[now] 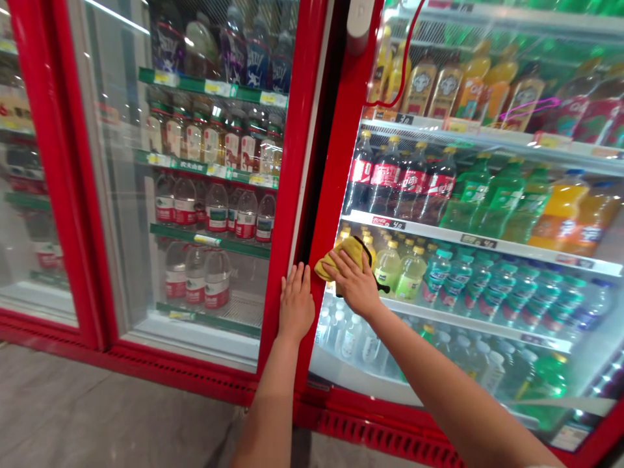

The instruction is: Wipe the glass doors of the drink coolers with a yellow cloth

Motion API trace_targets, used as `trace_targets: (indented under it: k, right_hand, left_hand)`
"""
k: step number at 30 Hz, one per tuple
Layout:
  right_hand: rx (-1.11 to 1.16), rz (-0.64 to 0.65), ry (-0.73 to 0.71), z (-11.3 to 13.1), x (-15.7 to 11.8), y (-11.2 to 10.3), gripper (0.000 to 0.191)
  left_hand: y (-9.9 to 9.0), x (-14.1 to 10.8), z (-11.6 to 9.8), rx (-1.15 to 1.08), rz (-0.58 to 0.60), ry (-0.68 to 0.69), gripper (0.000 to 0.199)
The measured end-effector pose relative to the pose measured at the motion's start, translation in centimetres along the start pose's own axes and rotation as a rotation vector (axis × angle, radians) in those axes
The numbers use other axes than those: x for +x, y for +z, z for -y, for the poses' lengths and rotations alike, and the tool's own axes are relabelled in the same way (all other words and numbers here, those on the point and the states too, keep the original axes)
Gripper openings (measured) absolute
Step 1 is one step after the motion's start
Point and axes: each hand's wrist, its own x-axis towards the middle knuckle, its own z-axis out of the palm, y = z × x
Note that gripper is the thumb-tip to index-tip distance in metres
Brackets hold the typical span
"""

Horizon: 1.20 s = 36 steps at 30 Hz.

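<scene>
My right hand (355, 283) presses a yellow cloth (355, 248) with a dark edge flat against the glass door (414, 364) of the right-hand fridge, near its red frame (324, 221). The cloth partly overlaps that frame. Just to the left, my left hand (296, 305) rests with its fingers stretched out on the red door frame (283, 195) of the neighbouring fridge, by the dark gap between the two. No object shows in the left hand.
Behind the glass stand shelves of drinks, among them cola bottles (414, 182) and water bottles (217, 207). A red cord (408, 49) hangs near a white box (359, 23) at the top of the frame. Grey floor (121, 409) runs along the fridges' red base.
</scene>
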Motion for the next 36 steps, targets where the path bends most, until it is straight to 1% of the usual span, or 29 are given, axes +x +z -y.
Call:
trace_targets:
  k: [2,3,4,6,8,10,11,12,14,17,18,20,21,23,24,26,28,30,31,33,35,36]
  right_hand:
    - [-0.036,-0.034,0.117,0.2,-1.8,0.2,0.057]
    - [-0.046,-0.04,0.149,0.7,-3.0,0.5,0.056]
    - [-0.049,-0.039,0.154,1.2,-4.1,0.9,0.055]
    - [-0.029,-0.014,0.091,2.4,-5.5,1.7,0.053]
    - [0.004,0.012,0.019,2.8,-5.5,2.1,0.051]
    - [0.034,0.025,-0.024,2.4,-4.6,1.8,0.051]
    - [0.042,0.022,-0.023,1.9,-4.1,1.5,0.052]
    - [0.044,0.014,-0.005,1.3,-3.8,1.1,0.053]
    - [0.028,-0.019,0.093,0.3,-4.1,0.7,0.054]
    - [-0.015,-0.077,0.282,0.4,-6.4,1.2,0.053]
    - [-0.021,-0.083,0.305,0.8,-7.2,1.6,0.053]
    - [-0.015,-0.076,0.275,1.8,-8.0,2.3,0.053]
    - [-0.005,-0.066,0.238,2.1,-7.8,2.5,0.054]
    - [0.018,-0.053,0.169,1.9,-6.2,2.0,0.055]
    - [0.024,-0.054,0.149,1.4,-5.1,1.5,0.055]
    - [0.021,-0.067,0.147,-0.5,-3.1,0.0,0.054]
    - [-0.005,-0.084,0.193,-2.6,-2.4,-1.4,0.053]
    - [-0.043,-0.107,0.269,-4.0,-3.6,-2.1,0.053]
    - [-0.061,-0.117,0.308,-4.2,-4.7,-2.0,0.052]
    - [-0.087,-0.127,0.352,-3.8,-7.2,-1.2,0.05]
    - [-0.092,-0.11,0.313,-2.8,-8.9,-0.1,0.049]
    - [-0.088,-0.097,0.278,-2.3,-9.2,0.4,0.049]
  left_hand:
    - [0.1,0.0,-0.1,-0.005,-0.001,-0.017,0.073]
    - [0.2,0.0,-0.2,-0.005,-0.003,-0.019,0.073]
    - [0.2,0.1,-0.3,-0.005,-0.006,-0.015,0.073]
    - [0.4,0.2,-0.6,-0.004,-0.013,0.005,0.074]
    - [0.7,0.3,-0.8,-0.003,-0.02,0.025,0.073]
    - [1.1,0.4,-1.1,-0.003,-0.03,0.027,0.072]
    - [1.3,0.4,-1.3,0.0,-0.037,0.022,0.072]
    - [1.5,0.4,-1.4,0.006,-0.043,0.016,0.072]
    - [1.8,0.4,-1.8,0.025,-0.045,0.008,0.074]
    - [2.0,0.4,-2.4,0.056,-0.034,0.018,0.074]
    - [2.0,0.5,-2.5,0.064,-0.032,0.024,0.074]
    - [2.0,0.7,-2.8,0.078,-0.042,0.029,0.073]
    - [2.1,0.8,-2.9,0.082,-0.052,0.03,0.073]
    - [2.1,1.0,-3.2,0.084,-0.081,0.033,0.073]
    - [2.2,1.2,-3.3,0.082,-0.096,0.035,0.073]
    - [2.3,1.4,-3.8,0.074,-0.117,0.042,0.075]
    - [2.7,1.4,-4.5,0.063,-0.129,0.047,0.079]
    - [3.1,1.4,-5.4,0.05,-0.13,0.059,0.082]
    - [3.3,1.4,-5.9,0.043,-0.127,0.071,0.083]
    - [3.8,1.3,-6.8,0.032,-0.117,0.1,0.082]
    - [4.3,1.3,-7.6,0.021,-0.11,0.116,0.08]
    - [4.5,1.3,-7.9,0.014,-0.113,0.115,0.078]
